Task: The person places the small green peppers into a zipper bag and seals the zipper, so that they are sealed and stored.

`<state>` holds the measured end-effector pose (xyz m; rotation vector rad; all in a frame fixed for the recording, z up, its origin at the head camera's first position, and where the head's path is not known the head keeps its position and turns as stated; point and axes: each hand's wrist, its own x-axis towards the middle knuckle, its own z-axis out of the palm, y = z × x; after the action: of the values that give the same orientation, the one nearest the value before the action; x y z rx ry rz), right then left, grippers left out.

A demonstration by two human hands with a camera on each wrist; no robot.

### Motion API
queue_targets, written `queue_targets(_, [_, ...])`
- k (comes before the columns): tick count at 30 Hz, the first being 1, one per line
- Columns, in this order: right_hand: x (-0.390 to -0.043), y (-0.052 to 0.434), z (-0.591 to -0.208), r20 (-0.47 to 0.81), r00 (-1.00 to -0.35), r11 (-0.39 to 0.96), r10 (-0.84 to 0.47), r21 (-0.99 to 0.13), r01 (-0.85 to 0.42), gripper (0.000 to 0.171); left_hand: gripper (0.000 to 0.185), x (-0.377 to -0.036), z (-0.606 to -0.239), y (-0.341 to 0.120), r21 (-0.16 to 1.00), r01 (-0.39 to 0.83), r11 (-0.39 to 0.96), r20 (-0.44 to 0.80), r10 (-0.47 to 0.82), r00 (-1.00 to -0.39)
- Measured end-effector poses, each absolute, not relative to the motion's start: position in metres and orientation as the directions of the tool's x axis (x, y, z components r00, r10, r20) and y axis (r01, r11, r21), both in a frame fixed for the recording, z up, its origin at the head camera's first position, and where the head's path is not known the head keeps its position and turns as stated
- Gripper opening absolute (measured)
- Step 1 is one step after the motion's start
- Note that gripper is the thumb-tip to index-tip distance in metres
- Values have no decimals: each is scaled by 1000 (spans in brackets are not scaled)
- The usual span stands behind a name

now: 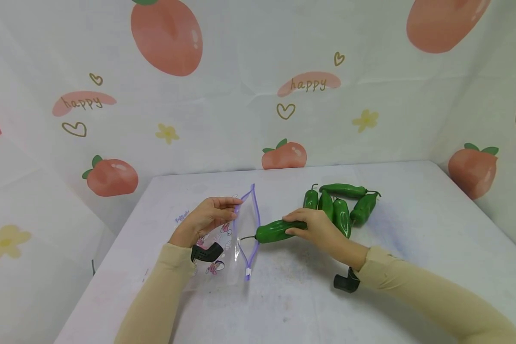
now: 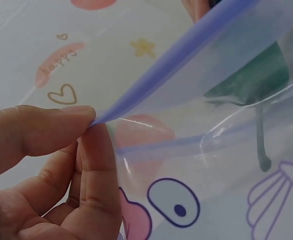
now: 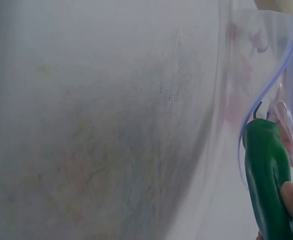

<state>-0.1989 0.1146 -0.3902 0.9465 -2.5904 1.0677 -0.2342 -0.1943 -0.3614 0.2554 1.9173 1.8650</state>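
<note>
Left hand (image 1: 202, 220) grip pinches the purple zip edge of the clear printed plastic bag (image 1: 223, 239) open, while the right hand (image 1: 316, 231) is clamped around a glossy green pepper (image 1: 275, 231), stem at the mouth. I'd keep that opening wide and slide it in straight; five more green peppers (image 1: 341, 203) wait on the white surface (image 1: 413, 215).
</note>
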Motion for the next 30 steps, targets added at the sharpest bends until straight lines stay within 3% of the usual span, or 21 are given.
queue_targets(7, [-199, 109, -392, 367, -792, 553, -488, -572, -606, 32, 42, -236, -363, -194, 980, -186, 64, -195, 438, -877])
queue_targets(14, [-200, 102, -393, 359, -764, 556, -536, -531, -640, 29, 44, -235, -364, -192, 979, -199, 47, -200, 420, -885])
queue_targets(23, [-198, 92, -390, 267, -773, 586, -575, -525, -618, 29, 33, -237, -365, -192, 979, -199, 47, -200, 428, -881])
queue_targets(30, [-199, 89, -392, 184, -801, 579, -569, -603, -549, 27, 33, -238, -366, -192, 980, -188, 62, -196, 438, -877])
